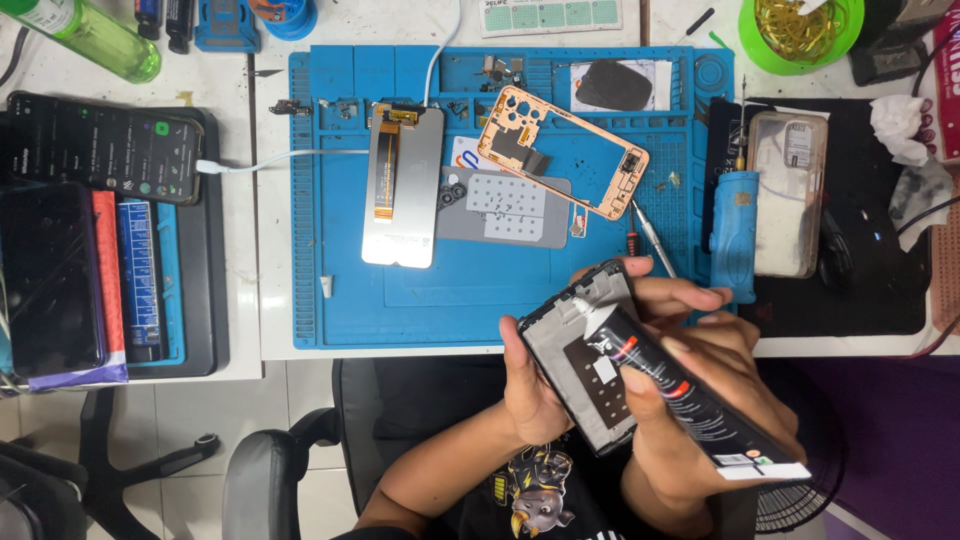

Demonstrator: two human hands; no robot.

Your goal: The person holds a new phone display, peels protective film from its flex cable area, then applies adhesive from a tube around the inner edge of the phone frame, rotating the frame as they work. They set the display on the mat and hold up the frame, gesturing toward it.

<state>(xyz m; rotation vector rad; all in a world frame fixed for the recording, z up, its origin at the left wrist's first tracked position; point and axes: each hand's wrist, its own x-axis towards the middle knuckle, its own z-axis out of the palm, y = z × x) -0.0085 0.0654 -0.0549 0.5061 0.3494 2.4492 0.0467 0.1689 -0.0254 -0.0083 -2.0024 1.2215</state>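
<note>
The phone frame (580,350) sits tilted in front of my chest, just off the near edge of the blue work mat (480,300), its grey inner face turned up at me. My left hand (535,385) cradles it from below and the side, thumb hooked over the near edge, fingertips showing past the far end. My right hand (690,400) is wrapped around a black glue tube (690,400), its pale nozzle touching the upper part of the frame; the tube's flat crimped tail points down to the right.

On the mat, a loose display panel (403,190) lies face down, glossy grey, with an orange flex ribbon along its back. Just beside it is a grey perforated plate (505,205), and a peach-coloured mid-frame (560,150) lies tilted above that. Thin metal tweezers (650,240) rest near my fingertips, and a blue electric screwdriver (733,230) stands at the mat's right edge next to a clear phone case (790,190). Far left, a lit phone (105,148) is plugged into a white cable (280,158). A green bottle (95,35) lies in the top corner.
</note>
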